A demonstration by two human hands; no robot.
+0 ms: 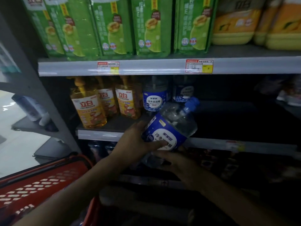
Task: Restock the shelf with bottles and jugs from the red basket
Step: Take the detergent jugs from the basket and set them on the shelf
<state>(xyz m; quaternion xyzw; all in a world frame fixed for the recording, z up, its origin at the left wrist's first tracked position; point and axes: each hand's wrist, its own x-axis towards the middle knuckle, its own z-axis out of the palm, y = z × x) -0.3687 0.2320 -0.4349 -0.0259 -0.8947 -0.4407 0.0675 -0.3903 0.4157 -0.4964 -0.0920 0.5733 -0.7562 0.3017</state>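
Note:
A clear bottle (172, 126) with a blue label and blue cap hangs tilted in front of the middle shelf (101, 134), cap pointing up and right. My left hand (138, 142) grips its labelled side from the left. My right hand (180, 165) holds its base from below. Two matching blue-label bottles (154, 95) stand upright on the shelf just behind it. The red basket (37, 186) sits at the lower left, its inside mostly out of view.
Yellow pump bottles (88, 106) stand at the left of the middle shelf; dark room lies to the right of the blue-label bottles. Green packs (114, 26) and yellow jugs (236, 25) fill the upper shelf. Dark goods sit on the lower shelf (211, 160).

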